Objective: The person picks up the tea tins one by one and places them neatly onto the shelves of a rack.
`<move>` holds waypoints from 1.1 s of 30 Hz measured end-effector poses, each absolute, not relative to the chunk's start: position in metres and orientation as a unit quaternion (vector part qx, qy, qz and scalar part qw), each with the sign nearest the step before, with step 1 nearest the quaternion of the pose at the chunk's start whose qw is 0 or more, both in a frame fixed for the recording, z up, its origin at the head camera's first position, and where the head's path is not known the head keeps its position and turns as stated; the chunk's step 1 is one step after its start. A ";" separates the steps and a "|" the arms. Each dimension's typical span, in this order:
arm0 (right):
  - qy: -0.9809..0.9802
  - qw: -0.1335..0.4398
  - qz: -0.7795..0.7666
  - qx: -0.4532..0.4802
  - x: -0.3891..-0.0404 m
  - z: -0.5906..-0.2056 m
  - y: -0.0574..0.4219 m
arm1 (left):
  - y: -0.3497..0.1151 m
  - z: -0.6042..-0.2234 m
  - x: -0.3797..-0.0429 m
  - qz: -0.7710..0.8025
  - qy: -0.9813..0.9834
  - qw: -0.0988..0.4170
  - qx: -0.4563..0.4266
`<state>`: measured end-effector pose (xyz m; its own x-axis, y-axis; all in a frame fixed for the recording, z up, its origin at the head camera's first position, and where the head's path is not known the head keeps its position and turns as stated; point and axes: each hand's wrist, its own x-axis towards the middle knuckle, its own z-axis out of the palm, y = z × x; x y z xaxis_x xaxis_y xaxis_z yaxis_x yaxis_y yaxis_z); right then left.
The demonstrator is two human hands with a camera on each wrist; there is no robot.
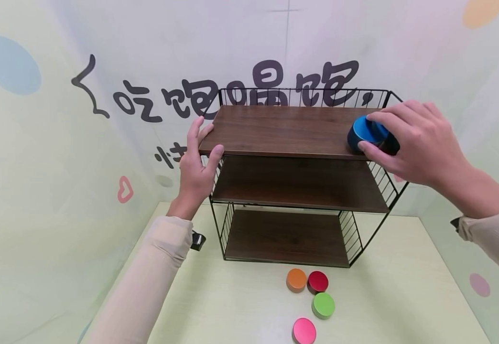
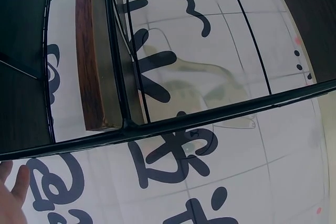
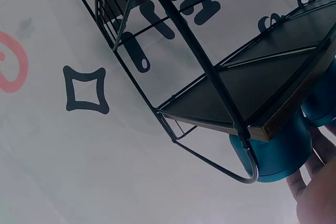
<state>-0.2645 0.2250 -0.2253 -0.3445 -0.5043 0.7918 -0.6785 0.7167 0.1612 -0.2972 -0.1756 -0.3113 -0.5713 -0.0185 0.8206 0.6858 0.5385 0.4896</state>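
A brown-shelved black wire rack [image 1: 284, 131] has three tiers. At the right front corner of its top shelf, my right hand [image 1: 423, 143] pinches a blue round tin [image 1: 357, 136] between thumb and fingers. The right wrist view shows the blue tin [image 3: 281, 153] at the shelf corner, with a second blue round piece [image 3: 321, 100] beside it; the palm side of the hand is hidden in the head view. At the top shelf's left end, my left hand [image 1: 198, 167] rests with fingers extended along the side and its thumb at the front edge.
On the pale table [image 1: 241, 306] before the rack sit an orange tin [image 1: 296, 280], a dark red tin [image 1: 318, 282], a green tin [image 1: 323, 306] and a pink tin [image 1: 304, 331]. A printed wall [image 1: 103, 157] stands close behind the rack. Wire rails edge its sides.
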 end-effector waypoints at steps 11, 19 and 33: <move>-0.834 0.416 0.063 0.358 -0.269 -0.224 0.227 | -0.177 -0.312 -0.299 -0.425 -0.774 0.414 -0.221; -0.857 0.378 0.043 0.347 -0.270 -0.223 0.230 | -0.177 -0.312 -0.299 -0.423 -0.775 0.413 -0.222; -0.813 0.457 0.079 0.353 -0.254 -0.234 0.227 | -0.175 -0.313 -0.299 -0.428 -0.773 0.413 -0.219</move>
<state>-0.2544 0.2268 -0.2342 -0.3333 -0.5021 0.7980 -0.6467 0.7376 0.1940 -0.2988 -0.1751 -0.3129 -0.5635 -0.0142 0.8260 0.6926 0.5368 0.4818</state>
